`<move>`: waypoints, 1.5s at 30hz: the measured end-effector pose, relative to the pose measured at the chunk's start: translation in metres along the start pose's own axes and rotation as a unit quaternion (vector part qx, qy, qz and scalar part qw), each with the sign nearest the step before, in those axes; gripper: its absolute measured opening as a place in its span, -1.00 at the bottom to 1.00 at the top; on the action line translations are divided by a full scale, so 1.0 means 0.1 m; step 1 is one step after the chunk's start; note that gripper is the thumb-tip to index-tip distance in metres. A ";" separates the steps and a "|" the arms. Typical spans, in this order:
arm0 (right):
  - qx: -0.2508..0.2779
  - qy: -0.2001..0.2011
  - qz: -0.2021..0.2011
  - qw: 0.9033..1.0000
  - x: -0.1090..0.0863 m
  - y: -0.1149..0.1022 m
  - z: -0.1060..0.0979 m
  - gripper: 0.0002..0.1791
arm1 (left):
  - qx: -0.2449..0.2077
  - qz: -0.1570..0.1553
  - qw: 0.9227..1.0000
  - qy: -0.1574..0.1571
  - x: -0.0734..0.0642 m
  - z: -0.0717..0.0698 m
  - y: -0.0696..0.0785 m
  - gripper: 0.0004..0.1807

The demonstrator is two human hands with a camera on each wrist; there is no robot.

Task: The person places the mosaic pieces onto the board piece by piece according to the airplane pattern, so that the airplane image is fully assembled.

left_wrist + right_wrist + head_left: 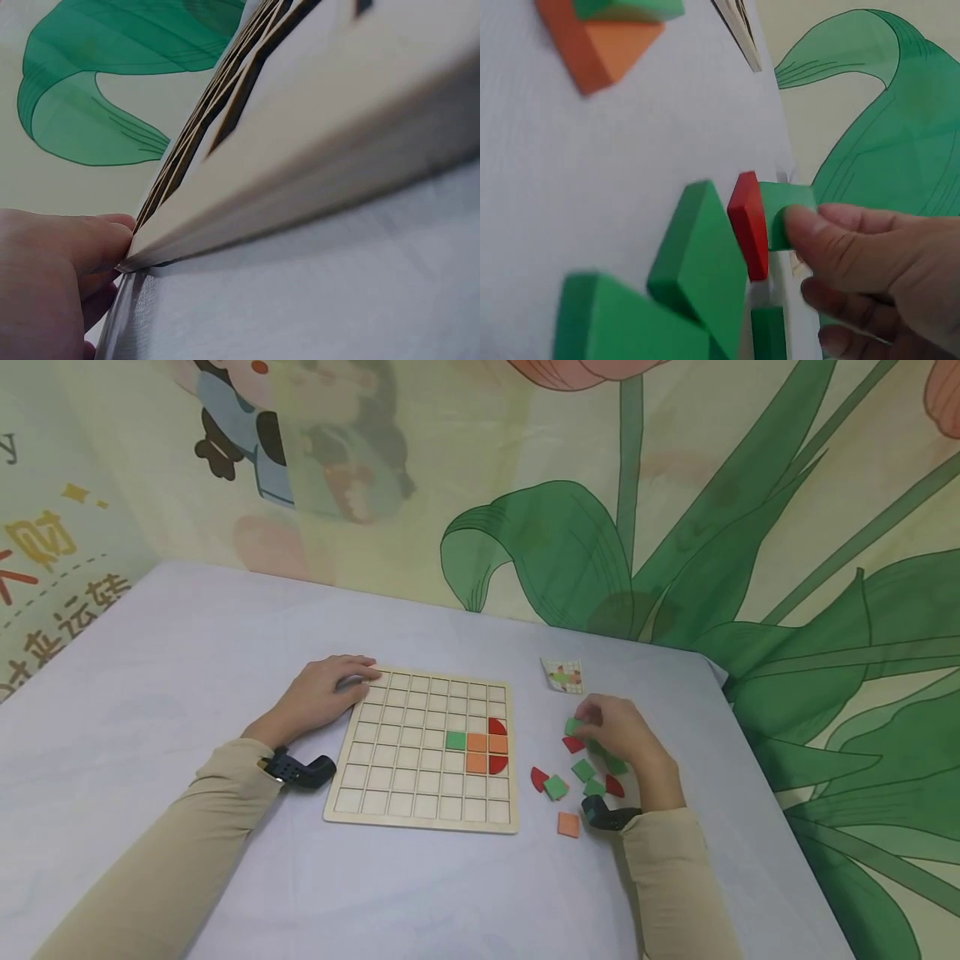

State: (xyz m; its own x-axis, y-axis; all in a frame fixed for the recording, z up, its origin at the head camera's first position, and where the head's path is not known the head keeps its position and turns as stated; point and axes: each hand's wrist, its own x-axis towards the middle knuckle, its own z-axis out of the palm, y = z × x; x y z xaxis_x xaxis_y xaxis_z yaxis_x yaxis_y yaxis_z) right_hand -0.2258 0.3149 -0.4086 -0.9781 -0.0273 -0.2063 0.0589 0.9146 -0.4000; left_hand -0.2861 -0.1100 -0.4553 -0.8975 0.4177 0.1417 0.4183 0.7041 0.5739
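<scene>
A wooden grid board [408, 760] lies on the table, with a green square [455, 740], several orange squares [476, 762] and two red quarter-circle tiles [497, 726] in its cells. My left hand [322, 693] holds the board's far left corner; in the left wrist view the thumb [105, 240] touches its edge. To the right of the board, my right hand [618, 727] pinches a green square tile [780, 210] between thumb and fingers. Just beside that tile is a red quarter-circle piece [748, 225]. Part of the loose pile is hidden under my right hand.
Several loose green tiles [583, 770] and red tiles [615, 786] lie near my right wrist. An orange square [567, 824] lies closer to me. Behind them sits a small pattern card [562, 677] with a curled edge. A printed cloth backdrop [420, 568] hangs beyond the table.
</scene>
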 end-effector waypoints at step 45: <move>-0.037 0.011 -0.211 0.977 -0.28 -1.27 0.65 -0.95 | -0.005 -0.012 1.000 -0.007 0.00 -0.01 0.03 -0.63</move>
State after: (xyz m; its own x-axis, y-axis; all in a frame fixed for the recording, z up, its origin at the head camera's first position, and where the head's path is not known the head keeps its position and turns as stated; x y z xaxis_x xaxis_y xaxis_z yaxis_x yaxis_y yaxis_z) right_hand -0.1926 0.1730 -0.4102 -0.9160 -0.4009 -0.0170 -0.3649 0.8500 -0.3800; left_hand -0.2847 -0.1083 -0.4528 -0.9056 0.4079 0.1163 0.3944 0.7089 0.5847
